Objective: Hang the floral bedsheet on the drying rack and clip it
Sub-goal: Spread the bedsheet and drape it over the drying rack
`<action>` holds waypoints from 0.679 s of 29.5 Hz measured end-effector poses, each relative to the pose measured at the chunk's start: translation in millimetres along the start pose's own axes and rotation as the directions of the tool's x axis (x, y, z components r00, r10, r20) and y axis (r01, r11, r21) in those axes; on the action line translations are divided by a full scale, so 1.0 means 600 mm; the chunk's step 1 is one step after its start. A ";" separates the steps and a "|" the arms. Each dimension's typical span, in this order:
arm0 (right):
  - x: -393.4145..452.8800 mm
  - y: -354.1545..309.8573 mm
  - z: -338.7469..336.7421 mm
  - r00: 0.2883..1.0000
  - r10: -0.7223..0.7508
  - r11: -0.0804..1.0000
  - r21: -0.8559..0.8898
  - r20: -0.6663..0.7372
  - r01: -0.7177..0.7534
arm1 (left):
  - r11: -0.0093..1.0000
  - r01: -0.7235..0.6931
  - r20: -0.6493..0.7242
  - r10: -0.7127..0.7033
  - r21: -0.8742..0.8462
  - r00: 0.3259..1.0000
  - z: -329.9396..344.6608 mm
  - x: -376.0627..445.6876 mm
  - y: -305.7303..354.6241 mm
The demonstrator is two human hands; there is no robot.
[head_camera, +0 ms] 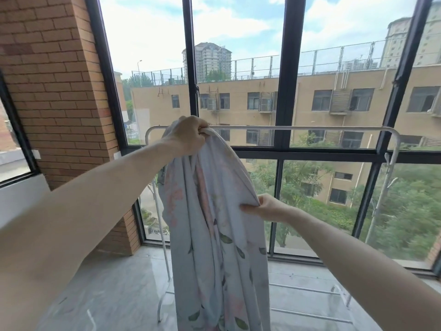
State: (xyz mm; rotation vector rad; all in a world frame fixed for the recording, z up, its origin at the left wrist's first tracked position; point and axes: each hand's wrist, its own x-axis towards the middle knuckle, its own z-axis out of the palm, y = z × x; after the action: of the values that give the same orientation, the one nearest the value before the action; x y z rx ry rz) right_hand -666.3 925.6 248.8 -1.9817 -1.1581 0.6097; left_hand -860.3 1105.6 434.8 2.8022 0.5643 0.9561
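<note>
The floral bedsheet point(214, 235) is pale blue-white with pink flowers and green leaves. It hangs bunched in a long fold down to the bottom of the view. My left hand point(188, 137) grips its top at the height of the white drying rack's top bar point(310, 128), near the bar's left end. My right hand point(267, 207) pinches the sheet's right edge lower down, in front of the rack. A white clip point(388, 161) hangs on the rack's right post. Whether the sheet lies over the bar is hidden by my left hand.
The rack stands right before tall black-framed windows point(285, 91). A brick pillar point(55, 91) rises at the left. The rack's white base bars point(310, 314) rest on the grey tiled floor point(114, 283) at the lower right.
</note>
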 end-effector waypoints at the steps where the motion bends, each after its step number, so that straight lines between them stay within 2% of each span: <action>1: -0.005 0.007 0.005 0.999 0.023 1.000 0.018 0.026 -0.024 | 1.000 0.009 0.001 -0.009 0.008 1.000 0.000 0.000 -0.004; 4: -0.022 0.029 0.015 0.991 0.100 0.992 0.070 0.091 -0.107 | 0.999 0.040 0.004 -0.040 0.031 0.999 -0.002 -0.001 -0.015; 7: -0.038 0.049 0.013 0.964 0.171 0.937 0.269 0.204 -0.223 | 0.995 0.077 0.005 -0.077 0.062 0.997 -0.007 0.000 -0.028; 9: -0.044 0.047 0.006 0.969 0.160 0.883 0.411 0.188 -0.226 | 0.993 0.097 0.007 -0.098 0.062 0.995 -0.011 -0.001 -0.032; 11: -0.042 0.042 -0.004 0.983 0.171 0.874 0.451 0.068 -0.183 | 0.993 0.106 0.017 -0.107 0.056 0.994 -0.013 0.000 -0.036; 13: -0.038 0.036 -0.017 0.982 0.161 0.906 0.409 -0.101 -0.107 | 0.992 0.111 0.019 -0.112 0.057 0.994 -0.015 -0.001 -0.040; 17: -0.037 0.036 -0.046 0.897 0.014 0.994 0.104 -0.442 0.036 | 0.991 0.100 0.026 -0.103 0.084 0.994 -0.013 -0.003 -0.046; 20: -0.035 0.036 -0.055 0.832 -0.090 0.996 -0.066 -0.547 0.064 | 0.989 0.105 0.024 -0.108 0.107 0.994 -0.012 -0.004 -0.054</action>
State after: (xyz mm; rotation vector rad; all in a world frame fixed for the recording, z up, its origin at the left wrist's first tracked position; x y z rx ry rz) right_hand -641.7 888.6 252.1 -1.9495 -0.8831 -0.0471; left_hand -876.2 1134.6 431.9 2.8393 0.7735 0.8874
